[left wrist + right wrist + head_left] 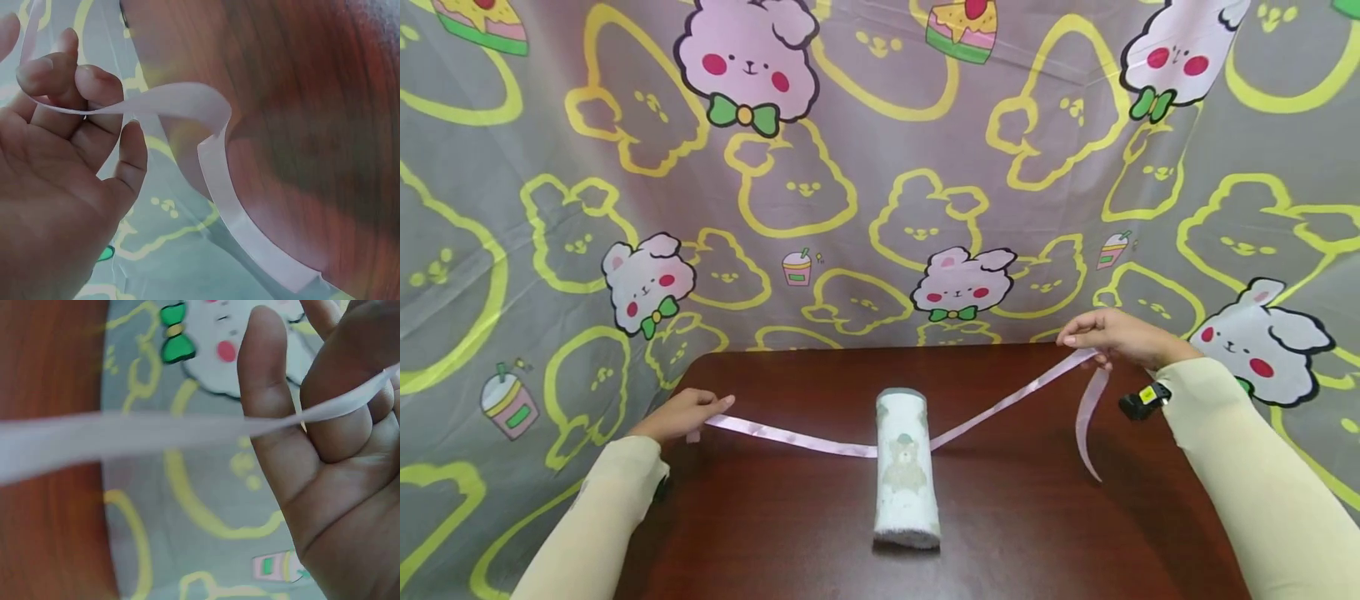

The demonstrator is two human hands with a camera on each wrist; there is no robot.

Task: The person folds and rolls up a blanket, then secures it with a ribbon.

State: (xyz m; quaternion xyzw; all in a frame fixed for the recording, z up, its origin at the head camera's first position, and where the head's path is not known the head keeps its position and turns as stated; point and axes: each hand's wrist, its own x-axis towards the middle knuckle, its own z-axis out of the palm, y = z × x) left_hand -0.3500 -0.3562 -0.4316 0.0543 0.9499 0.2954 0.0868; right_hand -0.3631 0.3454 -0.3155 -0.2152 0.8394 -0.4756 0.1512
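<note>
A rolled white towel (904,492) with a bear print lies lengthwise toward me in the middle of the table. A pale pink ribbon (797,439) runs behind and beneath the roll, coming out at both sides. My left hand (683,414) pinches its left part low over the table, and a loose tail (234,206) hangs down past the table edge in the left wrist view. Held higher and farther back, my right hand (1123,337) grips the other part, with a curved tail (1084,425) dangling below. In the right wrist view the ribbon (125,440) crosses the curled fingers.
The dark reddish-brown table (760,517) has rounded corners. Behind it and at both sides hangs a grey curtain (865,150) printed with rabbits and yellow outlines. A black strap device (1145,401) sits at my right wrist.
</note>
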